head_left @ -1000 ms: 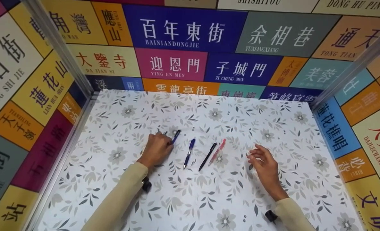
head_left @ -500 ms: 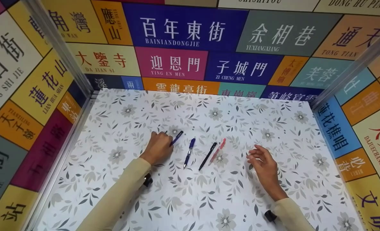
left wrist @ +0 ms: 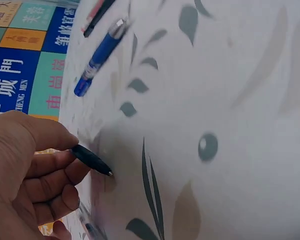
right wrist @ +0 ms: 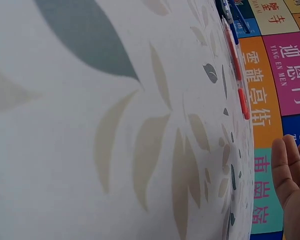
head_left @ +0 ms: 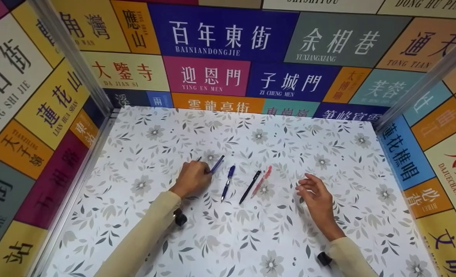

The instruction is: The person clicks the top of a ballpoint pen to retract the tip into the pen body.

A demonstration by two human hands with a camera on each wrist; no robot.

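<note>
My left hand point(head_left: 193, 177) pinches a dark blue pen point(head_left: 217, 164) between thumb and fingers, just above the tabletop. In the left wrist view the pen's dark tip end point(left wrist: 93, 161) points down toward the table from under the thumb. Another pen point(left wrist: 91, 223), mostly hidden by the hand, shows below the fingers. Right of this hand lie a blue pen point(head_left: 228, 184), a black pen point(head_left: 249, 187) and a pink pen point(head_left: 261, 181), slanted side by side. My right hand point(head_left: 316, 195) holds nothing, its fingers loosely bent, to the right of the pink pen.
A white tablecloth with grey leaves and flowers point(head_left: 274, 231) covers the table. Panels with coloured lettering point(head_left: 228, 34) stand along the back and both sides, with metal corner posts point(head_left: 79, 61). Both sleeves carry a small black device near the wrist.
My left hand has shifted slightly right, and the dark blue pen has moved right with it, its far end tilting further right. The right hand and the other pens stay in place.
</note>
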